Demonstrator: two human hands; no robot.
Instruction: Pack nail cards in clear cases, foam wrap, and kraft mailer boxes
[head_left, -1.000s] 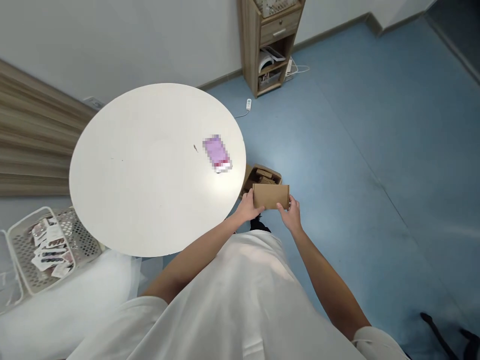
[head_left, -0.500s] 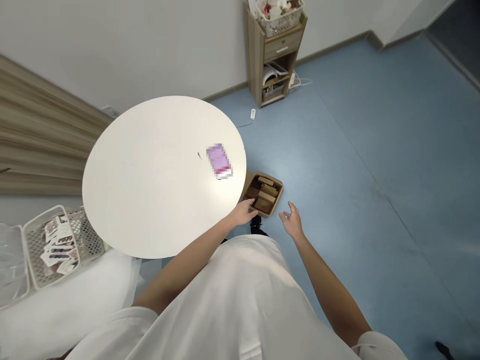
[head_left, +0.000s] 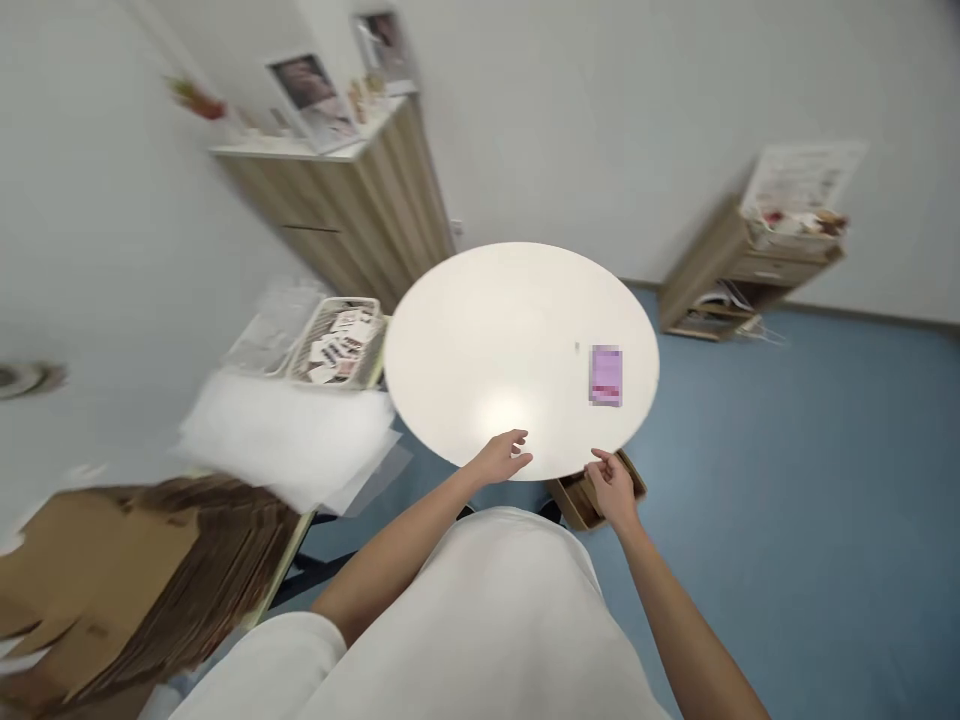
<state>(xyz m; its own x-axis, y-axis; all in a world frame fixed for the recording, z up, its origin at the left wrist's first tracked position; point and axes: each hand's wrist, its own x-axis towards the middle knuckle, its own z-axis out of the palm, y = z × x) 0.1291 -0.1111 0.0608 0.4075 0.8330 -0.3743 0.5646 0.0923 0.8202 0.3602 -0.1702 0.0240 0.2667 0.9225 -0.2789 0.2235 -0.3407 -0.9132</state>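
Note:
Over the near edge of a white oval table [head_left: 480, 330], my left hand [head_left: 501, 457] has its fingers apart and holds nothing. My right hand [head_left: 612, 486] is by the table's near right edge, fingers loosely bent and apart, nothing in them. Below my right hand, partly under the tabletop, stands a brown box [head_left: 581, 505], its contents mostly hidden now. A pixelated purple rectangular item [head_left: 606, 375] lies on the right part of the table, beyond my right hand. Beside it is a tiny grey object [head_left: 577, 346], too small to name.
Left of the table are a white basket of cards [head_left: 341, 340], white sheet material [head_left: 285, 430] and a stack of flattened cardboard [head_left: 150, 570]. A wood-grain cabinet [head_left: 375, 200] stands behind left, and a small shelf unit [head_left: 720, 270] by the wall at right.
My view has swung left and up, bringing in the cabinet and the cardboard stack. Both hands have shifted from around the box to the table's near edge, still without anything in them.

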